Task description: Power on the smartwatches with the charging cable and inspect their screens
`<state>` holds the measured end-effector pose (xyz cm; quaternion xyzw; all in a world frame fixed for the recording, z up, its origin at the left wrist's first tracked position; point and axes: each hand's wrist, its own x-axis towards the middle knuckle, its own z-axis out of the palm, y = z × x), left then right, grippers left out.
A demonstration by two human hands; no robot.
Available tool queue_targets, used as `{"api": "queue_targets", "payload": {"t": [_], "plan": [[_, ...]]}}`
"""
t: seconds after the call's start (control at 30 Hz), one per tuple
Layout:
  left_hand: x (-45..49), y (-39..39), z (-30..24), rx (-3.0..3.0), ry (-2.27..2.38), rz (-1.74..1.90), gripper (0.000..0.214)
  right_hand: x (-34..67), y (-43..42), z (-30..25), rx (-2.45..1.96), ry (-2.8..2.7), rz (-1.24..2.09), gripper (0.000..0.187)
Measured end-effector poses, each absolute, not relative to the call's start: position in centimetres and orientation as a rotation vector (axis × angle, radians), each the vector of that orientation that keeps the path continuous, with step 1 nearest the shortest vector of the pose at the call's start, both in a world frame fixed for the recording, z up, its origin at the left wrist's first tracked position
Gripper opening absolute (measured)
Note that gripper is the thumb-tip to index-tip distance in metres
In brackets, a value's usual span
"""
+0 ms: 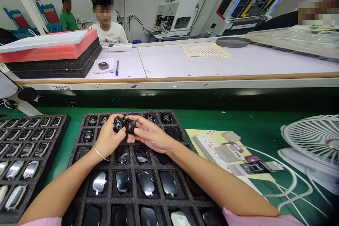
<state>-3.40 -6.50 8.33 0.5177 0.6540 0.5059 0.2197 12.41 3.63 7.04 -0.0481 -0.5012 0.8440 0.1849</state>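
Above a black foam tray (109, 166), my two hands hold a pair of small dark smartwatch bodies side by side, almost touching. My left hand (109, 136) pinches the left smartwatch body (118, 123) between thumb and fingers. The right smartwatch body (130, 126) is gripped by my right hand (152, 135), thumb at its near edge. Small light markings show on both dark faces. Beneath my hands, the tray's square compartments hold several more watch bodies, some with glossy dark faces such as this one (122, 181), others with printed text in the back rows. My forearms cover part of the tray.
To the left lies another foam tray (49, 152) of light-framed watches. On the right are a power strip (208, 148), cables, chargers and a white fan (315, 137). A raised shelf (164, 67) behind carries stacked foam (50, 53) and a pen (117, 67). Two people are beyond.
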Motion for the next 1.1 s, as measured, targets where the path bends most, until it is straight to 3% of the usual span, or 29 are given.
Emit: {"api": "queue_targets", "payload": {"t": [1.0, 1.1], "plan": [[-3.43, -6.14, 8.39, 1.340, 1.724, 1.487, 0.033, 12.47, 3.66, 7.20, -0.206, -1.412, 2.362, 0.052], [-3.47, -6.00, 8.69, 1.161, 1.629, 1.540, 0.042, 12.44, 3.91, 7.06, -0.237, -1.348, 2.394, 0.051]]}}
